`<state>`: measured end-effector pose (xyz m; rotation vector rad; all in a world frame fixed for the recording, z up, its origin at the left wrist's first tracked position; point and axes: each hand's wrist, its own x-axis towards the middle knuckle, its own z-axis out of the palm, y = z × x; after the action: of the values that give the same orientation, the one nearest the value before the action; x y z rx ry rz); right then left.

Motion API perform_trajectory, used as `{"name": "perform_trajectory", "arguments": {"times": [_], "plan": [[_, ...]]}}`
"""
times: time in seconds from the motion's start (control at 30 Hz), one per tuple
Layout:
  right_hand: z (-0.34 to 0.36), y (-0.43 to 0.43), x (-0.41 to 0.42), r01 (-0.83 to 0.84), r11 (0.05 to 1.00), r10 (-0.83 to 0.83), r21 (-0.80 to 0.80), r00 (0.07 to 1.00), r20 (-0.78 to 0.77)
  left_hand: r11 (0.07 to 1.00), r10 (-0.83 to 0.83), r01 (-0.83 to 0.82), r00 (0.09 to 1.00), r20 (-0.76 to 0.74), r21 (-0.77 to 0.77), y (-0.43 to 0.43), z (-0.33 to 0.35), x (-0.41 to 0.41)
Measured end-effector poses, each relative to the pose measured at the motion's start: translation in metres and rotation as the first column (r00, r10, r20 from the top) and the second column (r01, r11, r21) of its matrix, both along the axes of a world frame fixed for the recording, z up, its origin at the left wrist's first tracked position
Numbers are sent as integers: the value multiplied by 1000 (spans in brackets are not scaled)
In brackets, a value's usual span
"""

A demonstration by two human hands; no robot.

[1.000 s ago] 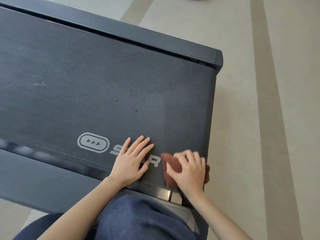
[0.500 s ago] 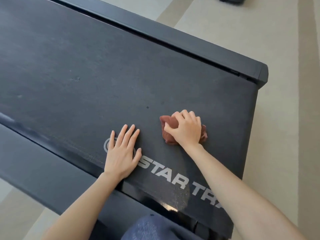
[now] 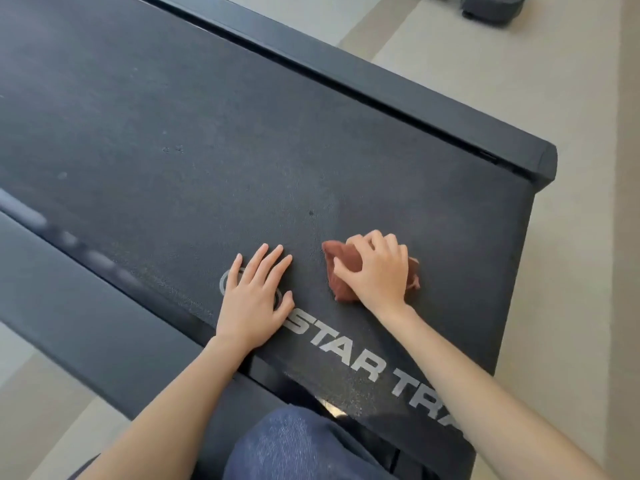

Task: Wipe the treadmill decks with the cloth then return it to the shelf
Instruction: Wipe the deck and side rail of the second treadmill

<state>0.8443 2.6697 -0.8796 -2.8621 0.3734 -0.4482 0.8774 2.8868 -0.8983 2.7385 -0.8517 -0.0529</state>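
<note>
A dark treadmill deck (image 3: 207,140) with a textured belt fills most of the head view, and white lettering runs along its near edge. On the belt lies a small reddish-brown cloth (image 3: 341,271), bunched up, with my right hand (image 3: 377,271) pressing down and gripping it. Only the cloth's left part and a corner past my knuckles show. My left hand (image 3: 254,296) rests flat on the belt beside it, fingers spread, over an oval logo, holding nothing.
Dark side rails (image 3: 415,98) border the belt at the far side and the near side. Beige floor (image 3: 571,271) lies beyond the deck's end on the right. A dark machine base (image 3: 491,8) sits at the top right. My knee in blue denim (image 3: 304,448) is below.
My right hand pushed the cloth from the near edge of the belt out onto its middle. The view has shifted, so the lettering is uncovered. My left hand stays flat on the belt.
</note>
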Motion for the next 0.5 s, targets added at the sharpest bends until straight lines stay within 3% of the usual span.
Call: {"name": "perform_trajectory", "arguments": {"times": [0.2,0.3,0.5], "plan": [[-6,43,-101,-196,981,196,3,980,-43,999,6,-5,1000,-24,32,-2,7,-4],[-3,37,-69,-220,975,219,-21,975,-33,999,-29,30,999,-28,31,1,9,0],[-1,17,61,-5,998,1,-64,998,-66,977,-194,191,981,23,97,29,14,31]]}}
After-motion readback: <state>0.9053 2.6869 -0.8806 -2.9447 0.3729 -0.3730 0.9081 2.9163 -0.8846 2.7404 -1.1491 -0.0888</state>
